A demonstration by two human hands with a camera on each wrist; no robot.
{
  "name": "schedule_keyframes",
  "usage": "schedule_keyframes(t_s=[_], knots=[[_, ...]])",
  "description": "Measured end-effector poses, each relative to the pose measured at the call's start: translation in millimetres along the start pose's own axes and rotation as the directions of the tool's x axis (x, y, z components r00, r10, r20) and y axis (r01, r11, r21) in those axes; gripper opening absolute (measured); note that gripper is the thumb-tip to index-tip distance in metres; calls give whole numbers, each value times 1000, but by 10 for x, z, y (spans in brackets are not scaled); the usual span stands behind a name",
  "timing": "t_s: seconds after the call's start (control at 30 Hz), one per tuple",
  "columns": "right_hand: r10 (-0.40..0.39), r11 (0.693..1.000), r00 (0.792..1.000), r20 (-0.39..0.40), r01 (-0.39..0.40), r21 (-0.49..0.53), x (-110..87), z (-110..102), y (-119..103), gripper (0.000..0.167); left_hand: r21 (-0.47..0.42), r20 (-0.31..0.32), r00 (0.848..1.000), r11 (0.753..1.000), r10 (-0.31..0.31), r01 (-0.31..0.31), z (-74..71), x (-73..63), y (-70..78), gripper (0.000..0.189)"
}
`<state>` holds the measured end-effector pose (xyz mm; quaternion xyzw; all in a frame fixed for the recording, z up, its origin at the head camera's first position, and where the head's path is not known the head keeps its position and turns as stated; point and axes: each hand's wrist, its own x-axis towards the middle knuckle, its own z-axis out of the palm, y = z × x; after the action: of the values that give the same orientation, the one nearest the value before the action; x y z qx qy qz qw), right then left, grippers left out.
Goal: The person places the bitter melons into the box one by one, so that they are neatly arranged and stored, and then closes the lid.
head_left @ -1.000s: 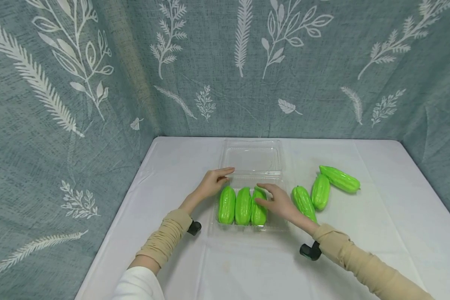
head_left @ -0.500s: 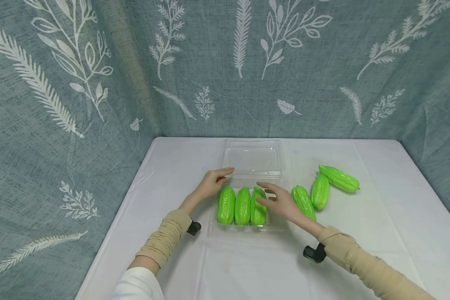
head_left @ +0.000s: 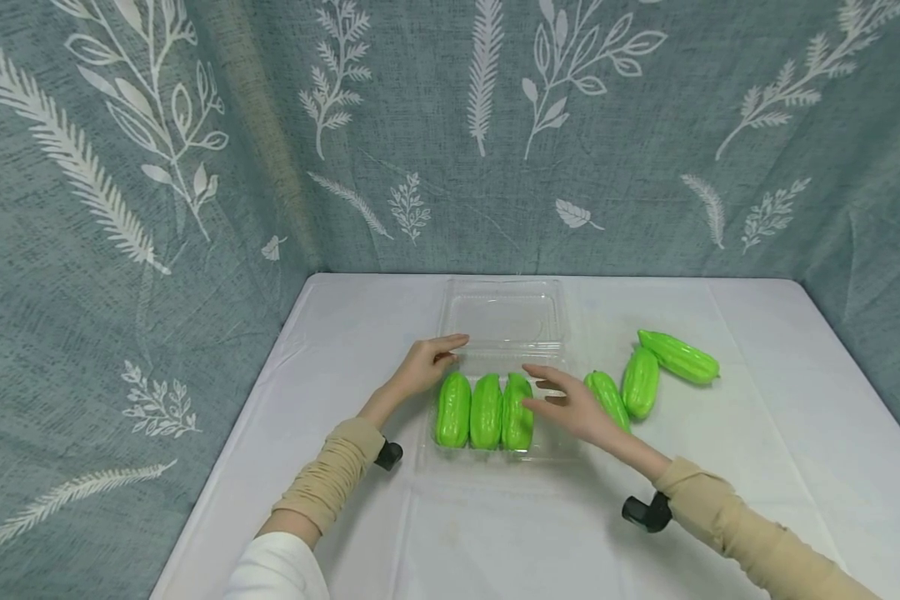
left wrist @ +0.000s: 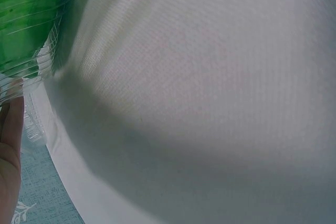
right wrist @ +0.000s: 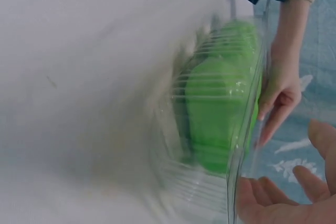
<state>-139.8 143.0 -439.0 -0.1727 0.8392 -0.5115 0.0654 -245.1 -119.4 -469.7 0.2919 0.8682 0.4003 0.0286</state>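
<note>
A clear plastic clamshell box (head_left: 555, 433) lies open on the white table, its lid (head_left: 504, 317) folded back. Three bright green, ridged bitter melons stand side by side in its base: a left one (head_left: 453, 410), a middle one (head_left: 486, 412) and a right one (head_left: 518, 421). My left hand (head_left: 422, 365) rests at the box's left rim, fingers stretched toward the hinge. Over the right part of the base is my right hand (head_left: 572, 406), fingers spread and holding nothing. In the right wrist view, its fingers (right wrist: 262, 192) are near the box's rim.
Right of the box lie three more bitter melons: one (head_left: 606, 396) partly behind my right hand, one (head_left: 641, 383) beside it, and one (head_left: 679, 357) farther back. A patterned blue-grey curtain (head_left: 435, 217) hangs behind the table (head_left: 495, 533).
My right hand has drawn back to the right, away from the right bitter melon in the box, showing more of it. My left hand has stayed at the rim.
</note>
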Motion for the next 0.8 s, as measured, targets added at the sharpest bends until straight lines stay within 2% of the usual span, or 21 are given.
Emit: schedule_keyframes(t_s=[0.23, 0.6, 0.8], knots=[[48, 999, 999, -6, -48, 16, -27, -93, -7, 58, 1, -1, 1000, 1000, 1, -1, 4, 4, 3, 39], [23, 1000, 999, -32, -23, -6, -43, -149, -17, 55, -4, 2, 1000, 1000, -7, 7, -10, 2, 8, 39], [42, 999, 997, -58, -42, 9, -46, -208, -23, 57, -10, 3, 1000, 1000, -3, 3, -11, 0, 14, 39]])
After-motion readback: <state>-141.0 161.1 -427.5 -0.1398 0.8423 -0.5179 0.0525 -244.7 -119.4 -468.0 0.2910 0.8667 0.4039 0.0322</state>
